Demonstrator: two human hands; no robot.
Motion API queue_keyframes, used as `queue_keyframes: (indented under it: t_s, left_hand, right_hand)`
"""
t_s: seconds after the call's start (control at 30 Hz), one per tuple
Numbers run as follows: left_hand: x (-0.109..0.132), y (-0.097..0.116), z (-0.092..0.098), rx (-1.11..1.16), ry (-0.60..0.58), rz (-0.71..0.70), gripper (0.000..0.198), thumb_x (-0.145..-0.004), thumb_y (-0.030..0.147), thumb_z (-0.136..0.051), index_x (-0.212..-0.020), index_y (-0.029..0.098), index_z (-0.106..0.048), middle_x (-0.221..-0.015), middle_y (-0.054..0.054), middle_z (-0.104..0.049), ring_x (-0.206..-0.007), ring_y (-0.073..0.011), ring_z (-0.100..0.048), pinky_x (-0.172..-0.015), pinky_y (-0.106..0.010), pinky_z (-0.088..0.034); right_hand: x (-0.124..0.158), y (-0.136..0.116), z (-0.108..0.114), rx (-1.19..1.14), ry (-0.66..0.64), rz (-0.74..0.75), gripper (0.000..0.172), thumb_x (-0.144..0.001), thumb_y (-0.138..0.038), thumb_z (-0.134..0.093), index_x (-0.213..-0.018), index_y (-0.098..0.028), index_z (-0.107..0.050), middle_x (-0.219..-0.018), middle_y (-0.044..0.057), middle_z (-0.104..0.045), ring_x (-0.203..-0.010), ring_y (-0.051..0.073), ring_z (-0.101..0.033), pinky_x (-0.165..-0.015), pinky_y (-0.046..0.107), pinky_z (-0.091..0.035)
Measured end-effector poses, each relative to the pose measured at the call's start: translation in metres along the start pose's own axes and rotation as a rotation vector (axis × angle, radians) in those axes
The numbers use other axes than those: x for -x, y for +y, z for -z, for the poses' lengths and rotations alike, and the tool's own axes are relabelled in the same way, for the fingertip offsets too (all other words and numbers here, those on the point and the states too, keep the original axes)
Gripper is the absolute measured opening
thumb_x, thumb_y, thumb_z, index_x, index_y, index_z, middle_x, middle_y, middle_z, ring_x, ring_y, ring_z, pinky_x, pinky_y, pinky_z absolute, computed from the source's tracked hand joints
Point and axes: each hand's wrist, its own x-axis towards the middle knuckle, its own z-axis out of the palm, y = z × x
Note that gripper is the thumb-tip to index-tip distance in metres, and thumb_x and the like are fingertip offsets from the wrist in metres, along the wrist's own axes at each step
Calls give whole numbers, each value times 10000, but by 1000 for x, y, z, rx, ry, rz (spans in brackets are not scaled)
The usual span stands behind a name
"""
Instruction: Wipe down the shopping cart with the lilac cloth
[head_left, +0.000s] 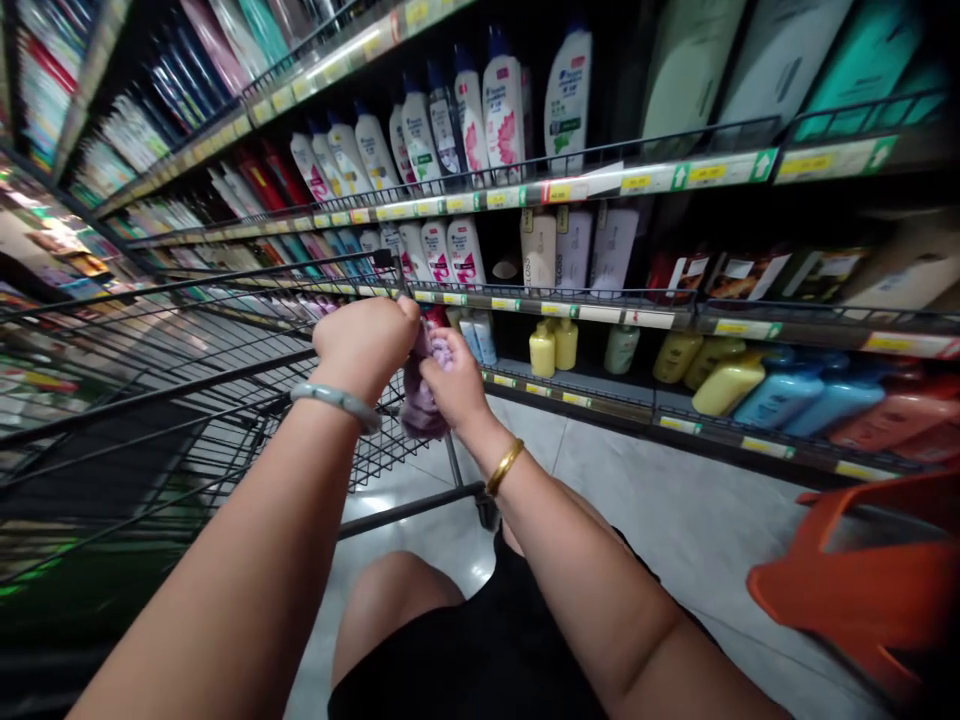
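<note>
Both my hands meet in front of me on a soft purple pouch-like item (pixel 421 405). My left hand (pixel 365 343), with a pale bangle at the wrist, is closed on its upper part. My right hand (pixel 452 382), with a gold bangle at the wrist, grips its right side with the fingers curled round it. The item hangs down between the two hands, just beside the corner of a black wire shopping cart (pixel 225 400). What exactly the item is cannot be made out.
Store shelves (pixel 570 190) ahead carry shampoo bottles (pixel 504 105) above, yellow, blue and red bottles (pixel 731 382) low on the right. An orange basket (pixel 862 590) sits at the lower right. Pale tiled floor (pixel 660 510) lies below; my knees show beneath.
</note>
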Motion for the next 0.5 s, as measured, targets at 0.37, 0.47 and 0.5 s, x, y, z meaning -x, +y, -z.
queue_keyframes:
  t_s: [0.37, 0.47, 0.5]
  left_hand:
    - [39, -68, 9, 80, -47, 220, 633, -962, 665, -309, -1083, 250, -772, -1108, -154, -767, -1137, -400, -654, -979, -534, -404]
    - [53, -82, -9, 119, 112, 258, 616, -994, 601, -258, -1040, 240, -755, -1148, -152, -745, -1176, -390, -613, -985, -550, -350]
    - [54, -83, -15, 126, 165, 271, 601, -1001, 578, -248, -1002, 240, -746, -1135, -151, -743, -1152, -377, -614, -967, -542, -345]
  right_hand:
    - [-9, 9, -3, 38, 57, -122, 300, -821, -196, -618, -1119, -227, -631, -1126, 37, -722, -1003, 176, -690, -950, 313, -556]
    - [-10, -19, -10, 36, 94, 138, 306, -798, -202, -627, -1101, -240, -644, -1192, 40, -678, -1103, 185, -653, -1050, 325, -514]
    - [-9, -20, -10, 88, 97, 156, 313, -789, -195, -630, -1098, -242, -650, -1199, 43, -668, -1120, 191, -643, -1071, 332, -500]
